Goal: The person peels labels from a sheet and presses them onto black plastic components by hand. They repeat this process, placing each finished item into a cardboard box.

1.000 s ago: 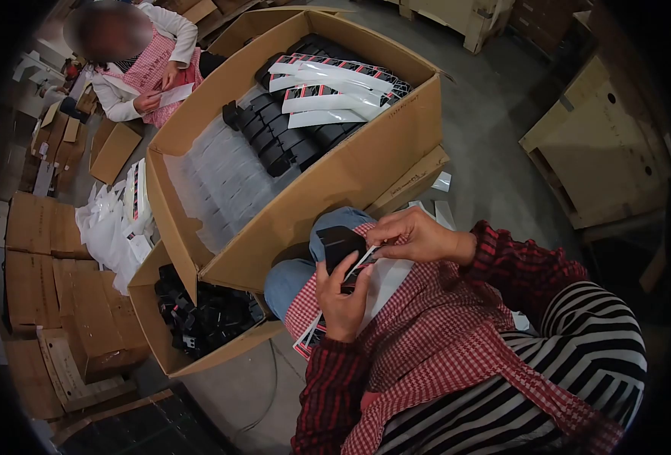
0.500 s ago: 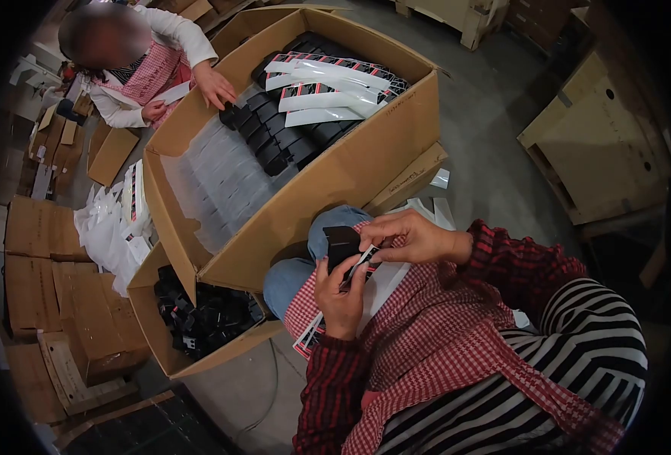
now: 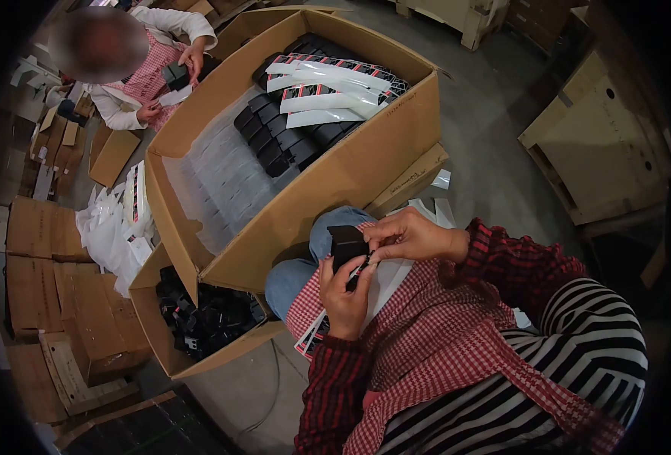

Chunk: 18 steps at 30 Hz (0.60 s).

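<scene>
Over my lap, my left hand (image 3: 344, 303) is closed around a black plastic part (image 3: 345, 244) and holds it up on its side. My right hand (image 3: 411, 236) presses its thumb and fingertips together at the part's near edge, pinching a small sticker label that the fingers mostly hide. Label sheets with white backing (image 3: 387, 292) lie across the checked apron under my hands. Ahead of them stands a large open cardboard box (image 3: 328, 171) with rows of similar black parts (image 3: 263, 136) inside.
More label strips (image 3: 335, 98) rest on the black parts. A lower box (image 3: 218, 364) holds a heap of small black pieces (image 3: 191, 318). Across the big box, a co-worker (image 3: 161, 64) holds a black part (image 3: 174, 76). Stacked cartons (image 3: 100, 318) stand left, a wooden crate (image 3: 601, 136) right.
My fingers have drawn closer together at the black part, and the label between them shows less. The co-worker's hand has lifted a black part out of the big box towards their body.
</scene>
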Motion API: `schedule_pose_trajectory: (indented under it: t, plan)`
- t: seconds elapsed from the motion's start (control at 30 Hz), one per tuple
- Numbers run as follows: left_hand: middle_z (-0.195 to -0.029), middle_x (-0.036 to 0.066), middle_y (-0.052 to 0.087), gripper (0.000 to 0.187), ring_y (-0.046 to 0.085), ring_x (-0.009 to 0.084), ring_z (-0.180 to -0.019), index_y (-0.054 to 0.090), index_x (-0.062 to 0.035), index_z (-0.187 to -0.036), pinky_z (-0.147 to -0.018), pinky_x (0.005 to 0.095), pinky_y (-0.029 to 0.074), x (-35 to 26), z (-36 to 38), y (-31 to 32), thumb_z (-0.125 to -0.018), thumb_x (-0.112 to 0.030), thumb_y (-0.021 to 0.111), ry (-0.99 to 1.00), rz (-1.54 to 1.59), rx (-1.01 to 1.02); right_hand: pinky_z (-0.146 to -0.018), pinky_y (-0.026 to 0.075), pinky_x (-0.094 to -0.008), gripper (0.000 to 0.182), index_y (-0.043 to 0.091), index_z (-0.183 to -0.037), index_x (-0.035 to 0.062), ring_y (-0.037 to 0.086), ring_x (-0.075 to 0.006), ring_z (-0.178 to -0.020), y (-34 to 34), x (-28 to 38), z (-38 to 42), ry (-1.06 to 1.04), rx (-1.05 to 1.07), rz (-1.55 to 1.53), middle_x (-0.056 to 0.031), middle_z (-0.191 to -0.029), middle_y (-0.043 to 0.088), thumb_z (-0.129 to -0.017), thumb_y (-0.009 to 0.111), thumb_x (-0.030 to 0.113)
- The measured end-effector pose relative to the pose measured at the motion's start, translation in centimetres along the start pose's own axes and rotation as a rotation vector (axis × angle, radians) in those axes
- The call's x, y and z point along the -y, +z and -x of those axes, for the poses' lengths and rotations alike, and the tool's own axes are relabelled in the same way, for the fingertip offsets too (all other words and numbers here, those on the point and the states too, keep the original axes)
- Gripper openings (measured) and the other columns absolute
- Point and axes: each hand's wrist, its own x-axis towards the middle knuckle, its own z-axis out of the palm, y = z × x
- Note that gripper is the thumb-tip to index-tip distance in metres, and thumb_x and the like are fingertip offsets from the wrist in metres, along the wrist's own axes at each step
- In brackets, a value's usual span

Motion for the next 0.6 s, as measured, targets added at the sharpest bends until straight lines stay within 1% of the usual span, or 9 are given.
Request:
schedule_pose_trajectory:
  t: [0.03, 0.17, 0.23, 0.27, 0.33, 0.47, 0.53, 0.57, 0.6]
  plan:
    - [-0.099, 0.018, 0.06, 0.02, 0.057, 0.0382, -0.099, 0.07, -0.0048, -0.095, -0.105, 0.049, 0.035, 0.2, 0.0, 0.0, -0.08, -0.017, 0.076, -0.026, 0.006, 0.012, -0.07, 0.054, -0.0283, 0.021, 0.066, -0.099, 0.0005, 0.067, -0.0219, -0.075, -0.1, 0.2, -0.1, -0.085, -0.016, 0.126, -0.0098, -0.08, 0.068, -0.083, 0.074, 0.012]
    - [-0.096, 0.017, 0.06, 0.017, 0.058, 0.0374, -0.095, 0.07, -0.0033, -0.09, -0.103, 0.0496, 0.036, -0.2, -0.5, -0.2, -0.081, -0.016, 0.075, -0.01, -0.014, 0.019, -0.069, 0.053, -0.0297, 0.022, 0.068, -0.096, 0.0008, 0.065, -0.0265, -0.073, 0.1, 0.6, 0.1, -0.031, -0.021, 0.195, -0.0111, -0.077, 0.066, -0.082, 0.075, 0.017]
    - [-0.088, 0.009, 0.058, 0.012, 0.059, 0.0184, -0.075, 0.069, 0.0001, -0.088, -0.064, 0.0288, 0.046, -0.3, -0.9, -0.4, -0.085, -0.012, 0.072, 0.109, -0.074, 0.018, -0.067, 0.052, -0.0307, 0.022, 0.068, -0.099, 0.0026, 0.064, -0.0259, -0.072, 0.4, -0.3, 0.1, -0.065, -0.112, 0.17, -0.0098, -0.079, 0.066, -0.081, 0.075, 0.014]
    - [-0.088, 0.009, 0.058, 0.012, 0.059, 0.0184, -0.075, 0.069, 0.0001, -0.088, -0.064, 0.0288, 0.046, -0.2, -0.9, -0.4, -0.085, -0.012, 0.072, 0.112, -0.076, 0.019, -0.067, 0.052, -0.0307, 0.022, 0.068, -0.099, 0.0026, 0.064, -0.0259, -0.072, 0.3, 0.0, 0.2, -0.067, -0.114, 0.169, -0.0098, -0.079, 0.066, -0.081, 0.075, 0.014]
    - [-0.088, 0.009, 0.058, 0.012, 0.058, 0.0186, -0.074, 0.069, 0.0, -0.087, -0.064, 0.0287, 0.046, 0.1, -0.9, -0.5, -0.085, -0.011, 0.072, 0.104, -0.082, 0.024, -0.065, 0.052, -0.032, 0.024, 0.068, -0.103, 0.0033, 0.063, -0.0263, -0.072, -0.1, 0.9, 0.2, 0.03, -0.085, 0.043, -0.0086, -0.082, 0.066, -0.082, 0.074, 0.012]
    - [-0.088, 0.01, 0.058, 0.013, 0.058, 0.0188, -0.073, 0.069, -0.0005, -0.088, -0.063, 0.029, 0.046, -0.1, -0.9, -0.8, -0.085, -0.013, 0.071, 0.044, -0.046, 0.046, -0.064, 0.051, -0.032, 0.026, 0.067, -0.105, 0.0034, 0.063, -0.0269, -0.074, -0.4, 0.4, 0.2, -0.098, -0.085, 0.072, -0.0078, -0.084, 0.065, -0.081, 0.074, 0.01]
    - [-0.092, 0.013, 0.06, 0.016, 0.06, 0.0244, -0.08, 0.069, -0.0007, -0.099, -0.071, 0.0326, 0.048, -0.8, -0.8, -1.2, -0.09, -0.013, 0.065, 0.05, -0.043, 0.092, -0.064, 0.052, -0.0322, 0.023, 0.068, -0.102, 0.003, 0.063, -0.0262, -0.077, -0.7, 0.4, 0.0, -0.277, -0.058, 0.248, -0.008, -0.084, 0.065, -0.08, 0.073, 0.007]
    - [-0.092, 0.013, 0.06, 0.016, 0.06, 0.0244, -0.08, 0.069, -0.0007, -0.099, -0.071, 0.0326, 0.048, -0.9, -0.7, -1.3, -0.09, -0.013, 0.065, 0.052, -0.044, 0.092, -0.064, 0.052, -0.0322, 0.023, 0.068, -0.102, 0.003, 0.063, -0.0262, -0.077, -0.8, 0.5, 0.0, -0.278, -0.06, 0.25, -0.008, -0.084, 0.065, -0.08, 0.073, 0.007]
    - [-0.098, 0.018, 0.059, 0.02, 0.059, 0.0319, -0.088, 0.066, -0.0007, -0.108, -0.082, 0.0383, 0.045, -1.0, -0.6, -1.3, -0.092, -0.013, 0.062, 0.052, -0.052, 0.041, -0.065, 0.053, -0.0327, 0.022, 0.068, -0.1, 0.0033, 0.063, -0.0258, -0.078, -0.8, 0.5, 0.1, -0.338, -0.078, 0.325, -0.0079, -0.084, 0.065, -0.079, 0.073, 0.005]
